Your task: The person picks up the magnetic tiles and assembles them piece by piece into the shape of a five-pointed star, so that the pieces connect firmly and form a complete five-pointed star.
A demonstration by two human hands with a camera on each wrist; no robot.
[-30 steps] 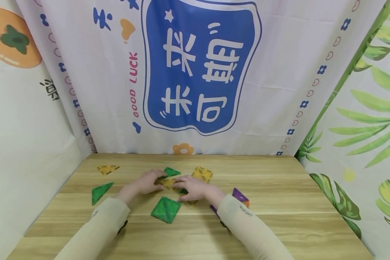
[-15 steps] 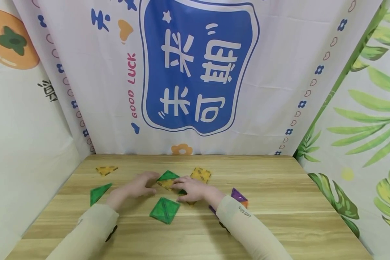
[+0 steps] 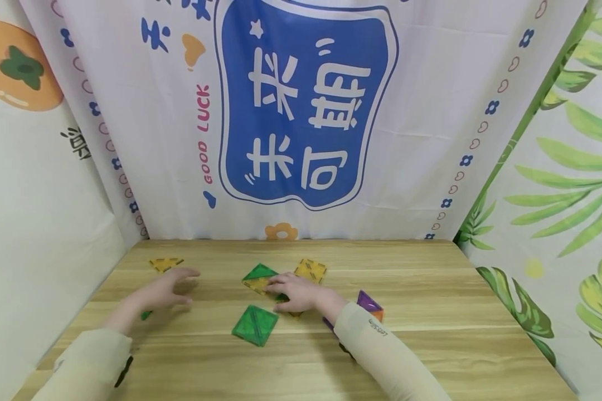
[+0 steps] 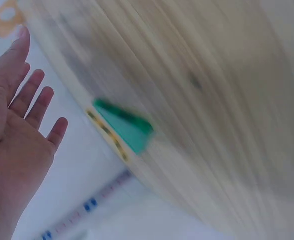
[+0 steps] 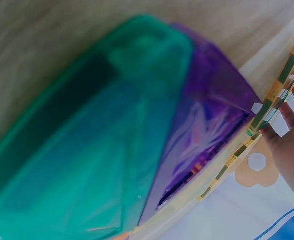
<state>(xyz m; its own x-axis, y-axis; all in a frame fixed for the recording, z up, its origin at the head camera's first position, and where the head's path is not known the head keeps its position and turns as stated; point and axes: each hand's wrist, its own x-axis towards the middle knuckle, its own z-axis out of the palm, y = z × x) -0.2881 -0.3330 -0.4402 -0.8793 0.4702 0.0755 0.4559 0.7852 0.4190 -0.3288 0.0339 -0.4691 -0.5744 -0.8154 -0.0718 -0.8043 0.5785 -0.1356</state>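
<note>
Yellow triangular tile (image 3: 255, 284) is touched by the right hand (image 3: 297, 291); whether pinched cannot be told. The left hand (image 3: 161, 291) is spread.

A wood-grain table (image 3: 261, 376) carries several translucent tiles. Near its far left corner lies a lone yellow triangle (image 3: 164, 264), with a green tile (image 3: 146, 315) (mostly hidden) closer to the front. Around the middle, a green triangle (image 3: 260, 271) and a yellow tile (image 3: 255, 285) lie edge to edge, a yellow square (image 3: 311, 269) near them and a green square (image 3: 255, 326) in front. Toward the right sit purple (image 3: 368, 301) and orange pieces (image 3: 377, 315).
</note>
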